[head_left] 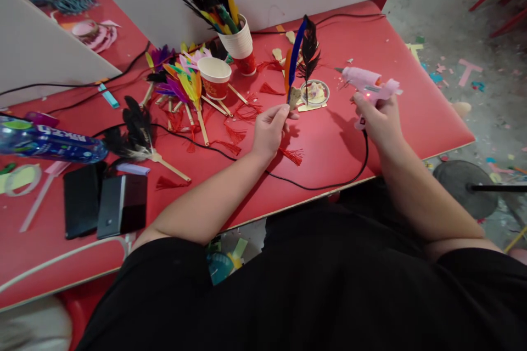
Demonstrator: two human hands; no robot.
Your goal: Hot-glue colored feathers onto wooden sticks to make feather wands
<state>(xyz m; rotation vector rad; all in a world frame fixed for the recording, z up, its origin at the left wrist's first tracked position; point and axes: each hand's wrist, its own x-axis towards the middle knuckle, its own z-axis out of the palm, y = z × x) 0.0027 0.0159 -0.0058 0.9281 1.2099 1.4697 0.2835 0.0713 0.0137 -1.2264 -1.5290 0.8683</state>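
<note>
My left hand (269, 130) is closed around a small wooden feather fan handle (295, 97) with a red tassel (291, 156) hanging below. A blue feather (295, 57) and an orange feather (287, 71) rise from its head. Just beside them a black feather (308, 52) stands up; whether it is fixed to the handle I cannot tell. My right hand (382, 118) grips a pink hot glue gun (364, 78), a small red light glowing on it and its nozzle pointing left. Between the hands, farther back, sits a small round dish (316, 93) with pale lumpy contents.
Paper cups (236, 44) hold loose feathers. Nearby lie several colourful feather fans (191, 90) and a black feather fan (138, 131). A black cord (304, 186) loops across the red table (424, 104). At left are a blue bottle (49, 142) and dark phone-like devices (82, 197).
</note>
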